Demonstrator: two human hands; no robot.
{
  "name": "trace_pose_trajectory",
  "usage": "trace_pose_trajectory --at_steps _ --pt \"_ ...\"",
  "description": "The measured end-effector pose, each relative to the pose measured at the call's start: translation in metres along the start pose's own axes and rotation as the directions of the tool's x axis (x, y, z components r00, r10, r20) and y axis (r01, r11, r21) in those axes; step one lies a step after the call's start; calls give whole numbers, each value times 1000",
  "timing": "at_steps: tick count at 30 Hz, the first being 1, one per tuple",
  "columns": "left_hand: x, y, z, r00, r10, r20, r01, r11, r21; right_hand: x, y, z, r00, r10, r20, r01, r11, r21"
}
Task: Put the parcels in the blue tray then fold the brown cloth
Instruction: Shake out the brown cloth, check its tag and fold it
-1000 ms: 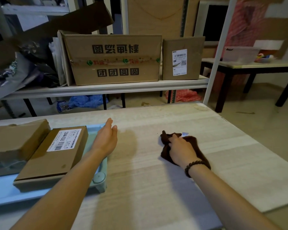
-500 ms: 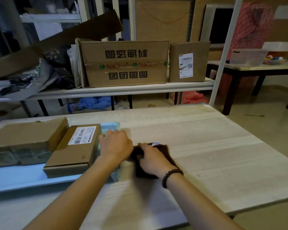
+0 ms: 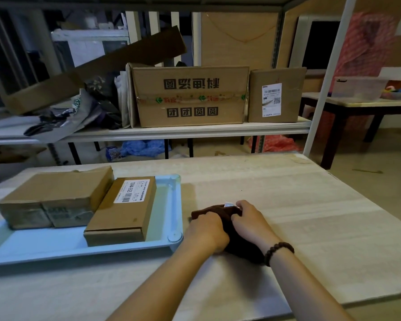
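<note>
— What are the hands doing?
— The left hand (image 3: 206, 230) is curling its fingers over the left side of the brown cloth (image 3: 208, 210). The right hand (image 3: 250, 223), a bead bracelet (image 3: 278, 251) circling its wrist, is pinching the cloth's far edge beside a white tag (image 3: 229, 204).
— Where is the cloth lying?
— It is lying bunched on the wooden table (image 3: 299, 205), just beside the blue tray (image 3: 44, 247).
— And the parcels?
— Both are sitting in the tray: the larger parcel (image 3: 56, 193) on the left, the labelled parcel (image 3: 123, 216) just right of it, label facing up. Beyond, cartons (image 3: 190, 96) are standing on a shelf (image 3: 195, 130).
</note>
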State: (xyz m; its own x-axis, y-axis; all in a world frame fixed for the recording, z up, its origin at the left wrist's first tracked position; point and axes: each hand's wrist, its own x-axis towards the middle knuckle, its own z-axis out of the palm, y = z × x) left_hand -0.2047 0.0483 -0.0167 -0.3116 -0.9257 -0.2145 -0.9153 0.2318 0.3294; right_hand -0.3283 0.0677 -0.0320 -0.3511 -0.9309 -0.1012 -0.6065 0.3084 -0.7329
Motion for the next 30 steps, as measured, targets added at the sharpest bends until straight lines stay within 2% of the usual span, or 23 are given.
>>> trace_pose_trajectory --at_steps 2,4,7,10,13,16,19,21,24,26,28,30 --pt "1 0 -7 999 -41 20 44 982 -182 1 -2 -3 1000 10 11 -10 1000 -7" --pt "5 -5 -15 998 -60 9 58 899 -435 -2 -3 -6 1000 -26 -16 26 999 -22" --pt "9 -12 -32 997 -49 -67 -24 597 -802 -16 -4 -5 964 -234 -128 232 972 -31" --pt "14 -19 -54 982 -91 -166 -123 362 -924 -33 -12 3 892 -442 -91 432 895 -107" --pt "16 -25 -74 966 -147 -214 -184 194 -964 -35 -21 18 854 -506 -119 459 842 -285" --pt "17 -35 -90 944 -214 -252 -224 149 -963 -30 -27 26 815 -482 -322 430 875 -222" --pt "16 -53 -108 936 -229 -267 -247 113 -962 -29 -40 25 720 -539 -437 490 841 -231" --pt "18 -67 -125 936 -224 -272 -247 133 -960 -27 -59 23 669 -571 -476 536 814 -223" --pt "23 -91 -157 917 -254 -307 -280 138 -950 -14 -102 23 678 -579 -453 561 806 -191" --pt "24 -107 -181 892 -267 -364 -338 141 -931 -3 -135 23 655 -597 -463 594 786 -173" --pt "20 -128 -204 857 -238 -456 -438 129 -890 4 -169 25 583 -634 -508 658 735 -164" --pt "12 -155 -222 819 -190 -541 -538 71 -840 6 -194 33 463 -708 -534 744 637 -201"
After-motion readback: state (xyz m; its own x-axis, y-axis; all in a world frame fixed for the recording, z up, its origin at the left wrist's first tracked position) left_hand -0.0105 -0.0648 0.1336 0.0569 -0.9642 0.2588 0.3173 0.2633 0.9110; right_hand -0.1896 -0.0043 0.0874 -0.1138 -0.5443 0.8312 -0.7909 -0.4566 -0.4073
